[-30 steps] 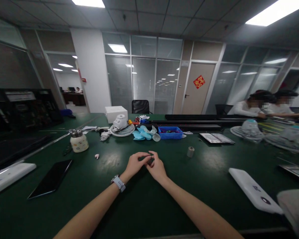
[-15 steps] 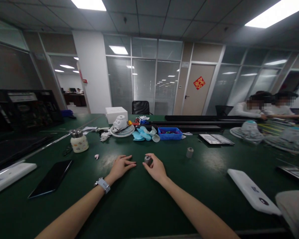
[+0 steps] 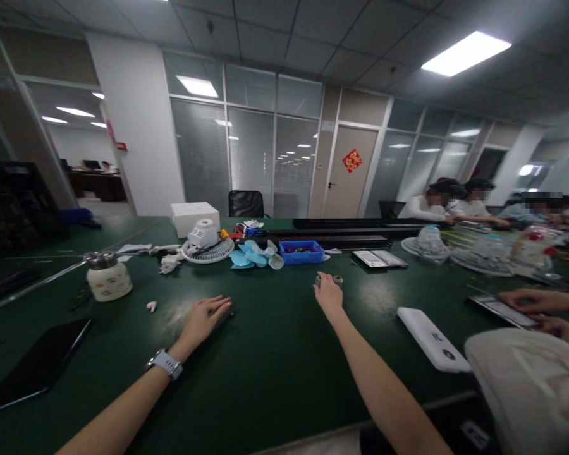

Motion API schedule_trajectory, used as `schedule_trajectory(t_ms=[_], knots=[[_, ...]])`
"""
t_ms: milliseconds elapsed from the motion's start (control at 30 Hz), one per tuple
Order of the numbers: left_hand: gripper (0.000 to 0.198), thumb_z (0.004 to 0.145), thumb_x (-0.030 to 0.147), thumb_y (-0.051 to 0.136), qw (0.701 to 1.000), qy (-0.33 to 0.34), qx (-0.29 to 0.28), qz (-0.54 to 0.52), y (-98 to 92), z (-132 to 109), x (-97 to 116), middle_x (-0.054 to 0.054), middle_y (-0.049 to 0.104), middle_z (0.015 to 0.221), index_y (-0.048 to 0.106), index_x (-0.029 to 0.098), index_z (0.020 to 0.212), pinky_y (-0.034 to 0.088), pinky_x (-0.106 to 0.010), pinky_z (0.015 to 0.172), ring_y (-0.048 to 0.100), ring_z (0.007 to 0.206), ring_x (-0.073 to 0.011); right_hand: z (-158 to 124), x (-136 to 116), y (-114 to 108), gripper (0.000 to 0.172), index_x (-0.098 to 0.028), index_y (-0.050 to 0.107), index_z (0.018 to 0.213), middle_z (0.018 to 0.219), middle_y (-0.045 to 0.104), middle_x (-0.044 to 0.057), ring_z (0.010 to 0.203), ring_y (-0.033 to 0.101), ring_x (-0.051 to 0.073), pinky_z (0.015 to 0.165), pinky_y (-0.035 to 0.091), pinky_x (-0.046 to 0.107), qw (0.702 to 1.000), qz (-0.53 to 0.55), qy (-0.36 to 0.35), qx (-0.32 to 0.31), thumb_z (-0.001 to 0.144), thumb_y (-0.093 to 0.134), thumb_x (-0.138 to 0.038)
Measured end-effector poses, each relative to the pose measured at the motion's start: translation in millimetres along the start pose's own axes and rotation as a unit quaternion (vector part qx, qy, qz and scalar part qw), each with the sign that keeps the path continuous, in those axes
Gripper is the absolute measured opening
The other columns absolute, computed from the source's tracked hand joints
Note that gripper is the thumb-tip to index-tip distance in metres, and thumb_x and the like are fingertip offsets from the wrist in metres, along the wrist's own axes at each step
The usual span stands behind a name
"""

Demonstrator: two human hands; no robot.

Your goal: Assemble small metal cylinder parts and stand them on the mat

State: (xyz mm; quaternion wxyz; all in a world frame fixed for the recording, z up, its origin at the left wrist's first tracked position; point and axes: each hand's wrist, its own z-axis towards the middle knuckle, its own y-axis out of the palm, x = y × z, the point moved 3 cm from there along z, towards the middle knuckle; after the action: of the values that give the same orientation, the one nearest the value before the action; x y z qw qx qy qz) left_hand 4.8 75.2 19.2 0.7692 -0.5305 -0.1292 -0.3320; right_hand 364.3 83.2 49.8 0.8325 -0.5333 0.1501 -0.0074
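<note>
My right hand [image 3: 329, 296] reaches forward over the green table, its fingers closed around a small grey metal cylinder [image 3: 318, 280], which they partly hide. A similar metal cylinder [image 3: 338, 280] stands just to the right of these fingers, its lower part hidden by the hand. To the left, my left hand [image 3: 203, 323] is low over the table with fingers stretched out and nothing in them. A tiny dark speck [image 3: 232, 313] lies by its fingertips.
Behind my hands are a blue tray [image 3: 301, 253], light-blue fan blades [image 3: 253, 254] and a white fan part [image 3: 203, 237]. A cream jar [image 3: 108, 278], a pink-white earbud [image 3: 152, 306] and a black phone [image 3: 38, 363] lie left. Right are a white device [image 3: 431, 338] and another person's hands [image 3: 550, 309].
My right hand has carried its cylinder forward and right, beside the other cylinder. My left hand stays low and open, further from the right. The view has turned right.
</note>
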Motion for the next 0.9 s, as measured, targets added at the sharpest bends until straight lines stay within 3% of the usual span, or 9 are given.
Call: schedule_trajectory(t_ms=[100,200,333,433,567,700,767,833,900], knots=[[0.06,0.085,0.062,0.037,0.999,-0.027,0.011,-0.02,-1.9,-0.5,3.9,-0.008,0.069,0.116,0.073,0.019,0.107,0.046,-0.039,0.094,0.062,0.108,-0.0288,0.5,-0.8,-1.1,0.051,-0.02,0.039,0.139,0.134,0.047,0.013,0.096,0.064,0.022,0.075,0.049,0.03,1.0,0.005,0.007,0.028,0.09,0.05,-0.023],[0.063,0.089,0.058,0.03,0.995,-0.089,0.034,-0.04,-3.3,-0.8,2.3,-0.01,0.07,0.113,0.07,0.016,0.113,0.049,-0.038,0.086,0.064,0.102,-0.0288,-20.9,-37.9,0.0,0.047,-0.025,0.04,0.14,0.137,0.043,0.011,0.092,0.064,0.019,0.071,0.049,0.028,0.995,0.065,-0.074,0.032,0.094,0.045,-0.031],[0.061,0.089,0.057,0.03,0.987,-0.137,0.059,-0.06,-4.4,-2.3,-0.8,-0.011,0.073,0.102,0.069,0.016,0.11,0.05,-0.036,0.08,0.066,0.095,-0.028,-60.4,-108.6,16.6,0.05,-0.03,0.055,0.13,0.106,0.06,0.005,0.085,0.063,0.017,0.071,0.048,0.028,0.954,0.184,-0.212,-0.101,0.087,0.051,-0.056],[0.058,0.088,0.056,0.031,0.985,-0.143,0.065,-0.064,-4.5,-3.5,-1.3,-0.01,0.073,0.1,0.069,0.016,0.106,0.049,-0.036,0.079,0.066,0.093,-0.0273,-71.6,-141.6,30.0,0.057,-0.034,0.061,0.124,0.09,0.062,0.003,0.082,0.061,0.019,0.07,0.046,0.029,0.938,0.213,-0.211,-0.174,0.078,0.056,-0.067],[0.055,0.087,0.055,0.033,0.986,-0.144,0.05,-0.064,-2.2,-2.8,-1.8,-0.01,0.072,0.103,0.068,0.017,0.106,0.048,-0.035,0.081,0.066,0.095,-0.0266,-71.2,-161.4,40.4,0.041,-0.04,0.07,0.108,0.089,0.062,0.002,0.081,0.06,0.018,0.07,0.044,0.029,0.937,0.205,-0.205,-0.193,0.078,0.058,-0.065],[0.054,0.085,0.055,0.035,0.988,-0.141,0.037,-0.056,0.0,-1.2,-4.3,-0.01,0.071,0.105,0.067,0.018,0.108,0.048,-0.034,0.081,0.065,0.096,-0.0267,-73.4,-168.2,45.2,0.031,-0.039,0.073,0.101,0.088,0.062,0.001,0.077,0.058,0.016,0.066,0.041,0.025,0.938,0.207,-0.213,-0.179,0.081,0.059,-0.058],[0.054,0.084,0.055,0.036,0.988,-0.138,0.035,-0.052,-0.3,-1.1,-5.8,-0.01,0.072,0.104,0.066,0.018,0.108,0.048,-0.033,0.08,0.066,0.095,-0.0267,-70.3,-159.8,40.3,0.028,-0.037,0.073,0.1,0.087,0.062,0.0,0.077,0.057,0.014,0.064,0.039,0.024,0.936,0.215,-0.229,-0.156,0.083,0.058,-0.053],[0.055,0.083,0.056,0.035,0.989,-0.137,0.038,-0.047,-1.6,-1.5,-6.4,-0.01,0.072,0.102,0.066,0.017,0.107,0.048,-0.033,0.078,0.066,0.093,-0.0267,-59.5,-134.9,28.2,0.026,-0.036,0.073,0.1,0.086,0.062,0.0,0.075,0.057,0.013,0.063,0.037,0.024,0.94,0.223,-0.234,-0.111,0.086,0.056,-0.05],[0.055,0.083,0.056,0.035,0.989,-0.14,0.038,-0.042,-2.7,-1.8,-5.5,-0.01,0.073,0.099,0.067,0.017,0.106,0.048,-0.033,0.076,0.066,0.092,-0.027,-41.2,-92.1,11.5,0.026,-0.035,0.073,0.1,0.084,0.061,0.0,0.073,0.056,0.012,0.066,0.036,0.024,0.954,0.217,-0.201,-0.04,0.089,0.053,-0.047]])
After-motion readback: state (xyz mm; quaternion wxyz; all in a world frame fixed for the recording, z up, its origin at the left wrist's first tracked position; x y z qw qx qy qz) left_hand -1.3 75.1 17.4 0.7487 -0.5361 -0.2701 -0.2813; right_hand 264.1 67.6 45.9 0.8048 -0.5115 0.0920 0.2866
